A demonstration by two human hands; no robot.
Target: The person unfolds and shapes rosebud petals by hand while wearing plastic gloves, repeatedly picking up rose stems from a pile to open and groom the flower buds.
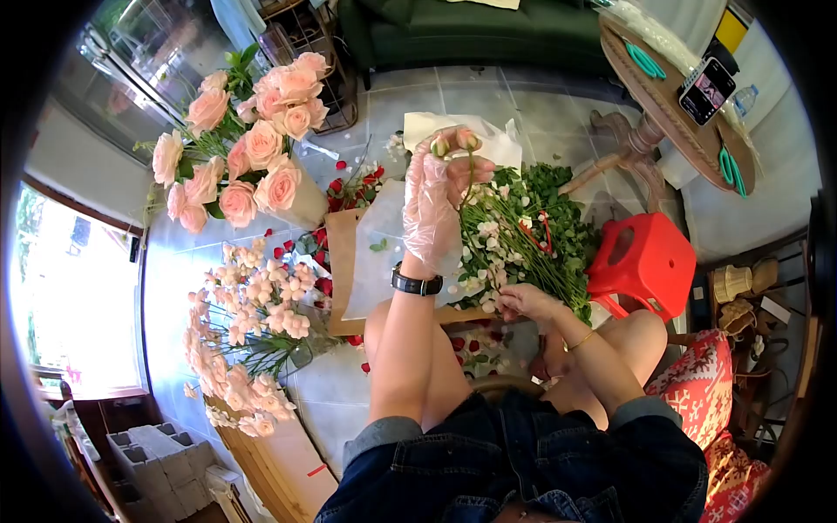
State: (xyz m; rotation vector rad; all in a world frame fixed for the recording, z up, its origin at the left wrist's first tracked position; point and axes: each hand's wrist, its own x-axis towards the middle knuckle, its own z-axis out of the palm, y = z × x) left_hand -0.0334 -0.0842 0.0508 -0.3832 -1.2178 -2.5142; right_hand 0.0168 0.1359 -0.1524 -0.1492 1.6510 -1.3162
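Observation:
My left hand (pixel 432 196), in a clear plastic glove with a dark-strapped watch at the wrist, is raised over the floor. Its fingers are curled around a thin green stem with small pale buds (pixel 471 140) at the top. Lower down, my right hand (pixel 528 302) is bare, with a thin bracelet on the wrist. Its fingers are pinched together by the white blossoms; what they hold, if anything, I cannot make out. Under and beside the hands lies a heap of leafy green stems (pixel 558 231) with small white flowers (pixel 491 248).
Pink roses (pixel 261 144) and paler peach blossoms (pixel 253 305) stand at the left. White sheeting (pixel 375 270) lies on brown paper (pixel 342 261), with red petals around. At the right are a red stool (pixel 645 261) and a wooden table (pixel 632 74) with scissors (pixel 645 60) and a phone (pixel 707 91).

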